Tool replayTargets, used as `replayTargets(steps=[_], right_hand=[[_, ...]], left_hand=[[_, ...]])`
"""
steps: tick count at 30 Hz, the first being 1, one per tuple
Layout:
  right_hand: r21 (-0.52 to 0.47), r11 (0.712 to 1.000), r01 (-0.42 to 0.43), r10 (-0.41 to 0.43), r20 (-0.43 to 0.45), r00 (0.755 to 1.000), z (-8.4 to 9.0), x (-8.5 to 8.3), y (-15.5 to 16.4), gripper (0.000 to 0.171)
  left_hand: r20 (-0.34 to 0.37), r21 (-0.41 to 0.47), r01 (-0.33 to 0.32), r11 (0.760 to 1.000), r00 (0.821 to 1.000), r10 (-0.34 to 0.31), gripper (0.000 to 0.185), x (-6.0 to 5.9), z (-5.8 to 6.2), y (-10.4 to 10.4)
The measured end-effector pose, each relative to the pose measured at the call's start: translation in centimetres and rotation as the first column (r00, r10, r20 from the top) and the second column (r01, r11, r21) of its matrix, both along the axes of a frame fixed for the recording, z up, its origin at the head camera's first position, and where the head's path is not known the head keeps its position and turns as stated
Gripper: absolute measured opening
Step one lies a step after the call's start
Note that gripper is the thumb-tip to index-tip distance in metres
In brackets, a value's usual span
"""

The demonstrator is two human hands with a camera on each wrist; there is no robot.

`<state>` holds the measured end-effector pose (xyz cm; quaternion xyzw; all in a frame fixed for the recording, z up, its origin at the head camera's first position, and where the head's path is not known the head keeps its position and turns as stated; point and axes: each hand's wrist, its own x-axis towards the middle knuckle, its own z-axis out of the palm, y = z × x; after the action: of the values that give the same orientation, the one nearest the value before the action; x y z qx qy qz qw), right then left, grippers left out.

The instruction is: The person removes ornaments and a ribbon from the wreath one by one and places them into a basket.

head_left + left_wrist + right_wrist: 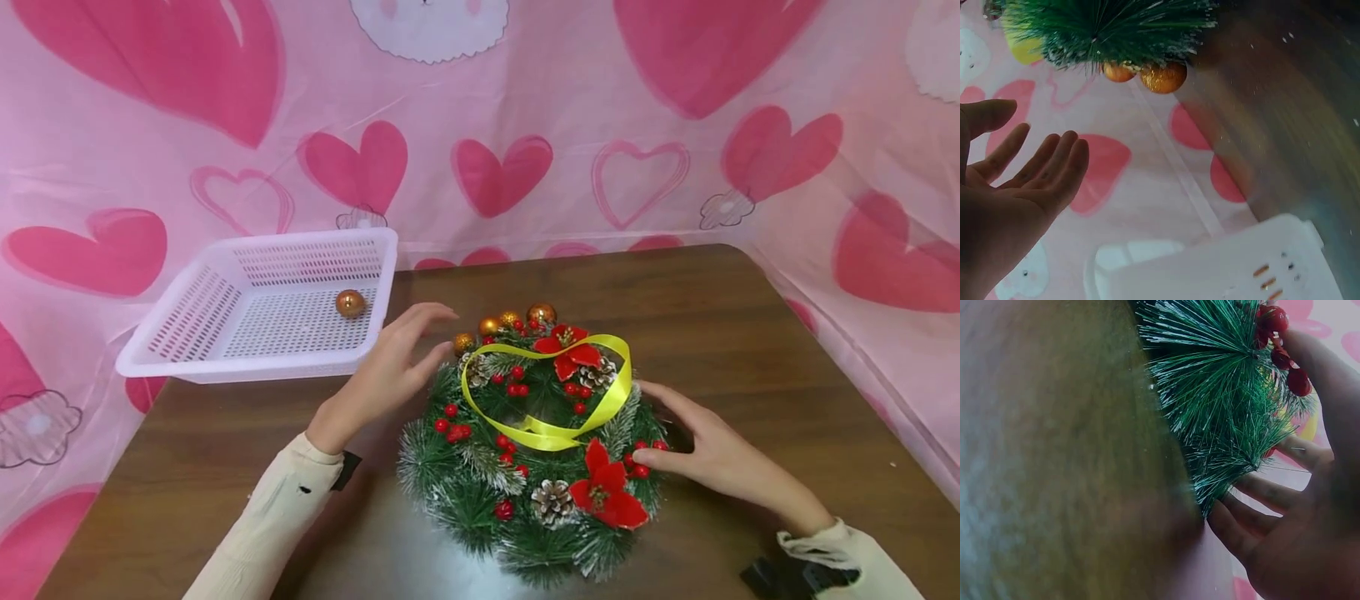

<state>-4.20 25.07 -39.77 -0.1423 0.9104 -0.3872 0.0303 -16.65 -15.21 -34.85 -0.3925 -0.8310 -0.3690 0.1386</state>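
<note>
A green Christmas wreath (465, 471) with frosted tips, red berries, pinecones and red poinsettias lies on the table. A loop of yellow ribbon (622, 387) rests on top of it. Gold and copper baubles (542, 313) cluster at its far left edge. My left hand (393, 367) hovers beside these baubles, holding nothing; its fingers are loosely bent and apart from the wreath in the left wrist view. My right hand (712, 454) grips the wreath's right side, thumb near the red berries (1297, 381) and fingers round the outer needles.
A white perforated plastic basket (232, 367) stands at the back left of the brown wooden table (712, 317), with one copper bauble (350, 303) inside. Behind the table hangs a pink cloth (570, 92) with heart prints.
</note>
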Motion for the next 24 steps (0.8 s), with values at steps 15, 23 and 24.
replayTargets(steps=[15, 23, 24], right_hand=[[-0.015, 1.0, -0.011, 0.011, 0.023, 1.0, -0.1, -0.4, 0.2, 0.073], [-0.006, 1.0, 0.006, -0.005, 0.057, 0.998, -0.1, -0.2, 0.4, 0.074], [-0.003, 1.0, 0.007, -0.007, 0.055, 0.998, -0.1, -0.2, 0.4, 0.074]], left_hand=[[0.361, -0.04, 0.023, 0.999, 0.933, -0.007, 0.049, -1.4, -1.8, -0.2], [0.573, -0.025, 0.031, 0.999, 0.82, -0.011, 0.051, -2.1, -2.4, -0.3], [0.597, -0.018, 0.031, 0.999, 0.802, -0.014, 0.05, -2.2, -2.5, -0.2]])
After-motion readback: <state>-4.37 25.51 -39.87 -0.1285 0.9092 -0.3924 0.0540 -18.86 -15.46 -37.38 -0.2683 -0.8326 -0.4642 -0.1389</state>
